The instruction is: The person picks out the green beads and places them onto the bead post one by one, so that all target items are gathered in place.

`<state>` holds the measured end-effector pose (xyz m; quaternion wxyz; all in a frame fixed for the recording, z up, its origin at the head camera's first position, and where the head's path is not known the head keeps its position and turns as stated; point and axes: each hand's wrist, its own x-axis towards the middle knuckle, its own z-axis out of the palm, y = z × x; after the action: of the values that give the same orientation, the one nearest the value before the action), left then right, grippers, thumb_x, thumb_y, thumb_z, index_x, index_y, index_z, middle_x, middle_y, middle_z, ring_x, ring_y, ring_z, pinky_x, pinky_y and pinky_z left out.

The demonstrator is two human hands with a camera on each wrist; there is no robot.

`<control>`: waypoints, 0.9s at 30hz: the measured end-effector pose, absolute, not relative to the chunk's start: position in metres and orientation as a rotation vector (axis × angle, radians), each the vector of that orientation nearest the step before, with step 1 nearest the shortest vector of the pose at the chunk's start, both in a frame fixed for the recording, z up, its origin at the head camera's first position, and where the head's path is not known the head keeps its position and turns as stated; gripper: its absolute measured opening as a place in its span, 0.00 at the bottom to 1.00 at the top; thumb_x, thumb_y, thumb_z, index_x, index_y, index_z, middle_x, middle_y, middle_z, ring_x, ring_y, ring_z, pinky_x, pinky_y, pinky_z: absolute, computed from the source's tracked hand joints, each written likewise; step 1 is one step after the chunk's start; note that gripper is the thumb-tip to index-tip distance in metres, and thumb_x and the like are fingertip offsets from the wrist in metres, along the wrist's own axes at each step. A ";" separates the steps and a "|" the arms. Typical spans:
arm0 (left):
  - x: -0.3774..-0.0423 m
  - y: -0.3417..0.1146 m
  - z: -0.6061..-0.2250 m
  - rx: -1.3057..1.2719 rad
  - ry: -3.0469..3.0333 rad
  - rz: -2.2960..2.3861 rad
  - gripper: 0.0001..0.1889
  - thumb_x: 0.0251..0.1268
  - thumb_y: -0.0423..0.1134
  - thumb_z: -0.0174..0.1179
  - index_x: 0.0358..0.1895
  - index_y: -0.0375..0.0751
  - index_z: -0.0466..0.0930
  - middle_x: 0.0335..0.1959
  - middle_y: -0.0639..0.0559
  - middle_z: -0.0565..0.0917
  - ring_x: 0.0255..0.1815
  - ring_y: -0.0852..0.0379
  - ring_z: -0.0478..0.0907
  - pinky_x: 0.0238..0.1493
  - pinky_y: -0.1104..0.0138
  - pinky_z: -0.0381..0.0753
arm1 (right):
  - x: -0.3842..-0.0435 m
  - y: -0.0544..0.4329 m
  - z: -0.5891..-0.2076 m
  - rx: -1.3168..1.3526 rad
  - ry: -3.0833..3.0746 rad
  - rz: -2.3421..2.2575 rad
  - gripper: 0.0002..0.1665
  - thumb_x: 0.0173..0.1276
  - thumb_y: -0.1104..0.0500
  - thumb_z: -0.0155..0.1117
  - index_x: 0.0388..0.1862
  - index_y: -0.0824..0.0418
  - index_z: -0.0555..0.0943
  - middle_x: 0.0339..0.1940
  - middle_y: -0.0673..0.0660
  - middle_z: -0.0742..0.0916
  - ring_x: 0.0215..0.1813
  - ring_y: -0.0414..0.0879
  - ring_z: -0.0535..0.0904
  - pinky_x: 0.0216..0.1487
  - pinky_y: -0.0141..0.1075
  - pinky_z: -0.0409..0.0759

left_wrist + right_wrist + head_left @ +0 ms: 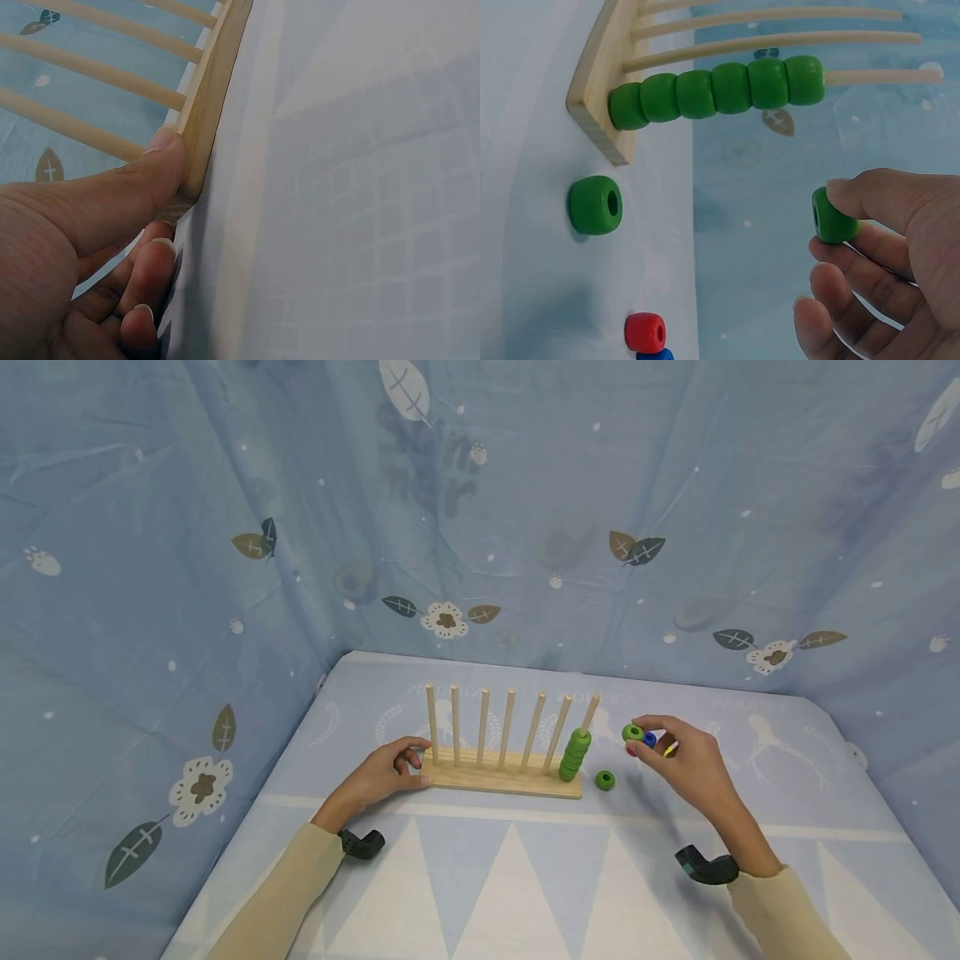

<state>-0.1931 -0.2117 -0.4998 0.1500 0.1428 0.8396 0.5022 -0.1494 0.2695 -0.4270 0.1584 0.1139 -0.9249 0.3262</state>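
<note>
A wooden peg stand with several upright rods stands on the table. Its rightmost rod carries several green beads in a stack; the other rods are bare. My left hand grips the left end of the base, thumb at the front edge in the left wrist view. Right of the stand, my right hand pinches a green bead between thumb and index finger, raised above the table. Another green bead lies loose near the stand's right end, its hole showing.
A red bead and a blue bead lie beyond the loose green one, partly behind the right hand in the head view. Something yellow shows past its fingers. Patterned blue cloth hangs around the table.
</note>
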 end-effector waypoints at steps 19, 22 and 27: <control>-0.193 -0.213 -0.500 0.404 2.415 1.437 0.33 0.63 0.36 0.75 0.70 0.42 0.73 0.44 0.43 0.78 0.35 0.50 0.72 0.41 0.61 0.74 | -0.146 0.260 -0.408 0.365 -2.593 0.903 0.21 0.65 0.60 0.78 0.56 0.58 0.86 0.40 0.54 0.89 0.31 0.45 0.79 0.26 0.34 0.76; -0.193 -0.213 -0.501 0.400 2.424 1.433 0.33 0.63 0.37 0.75 0.70 0.42 0.73 0.45 0.42 0.78 0.34 0.50 0.72 0.41 0.60 0.73 | -0.144 0.259 -0.405 0.363 -2.594 0.906 0.21 0.65 0.60 0.78 0.56 0.58 0.86 0.39 0.53 0.88 0.31 0.45 0.79 0.27 0.33 0.77; -0.193 -0.213 -0.500 0.395 2.426 1.439 0.33 0.63 0.37 0.75 0.70 0.42 0.73 0.45 0.42 0.78 0.34 0.49 0.72 0.40 0.60 0.72 | -0.142 0.257 -0.399 0.368 -2.581 0.900 0.21 0.65 0.60 0.78 0.57 0.56 0.86 0.33 0.51 0.86 0.30 0.45 0.78 0.27 0.33 0.77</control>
<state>-0.1932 -0.2129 -0.5003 0.1462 0.1370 0.8427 0.4998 -0.1424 0.2568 -0.3992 0.1907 0.1312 -0.9186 0.3204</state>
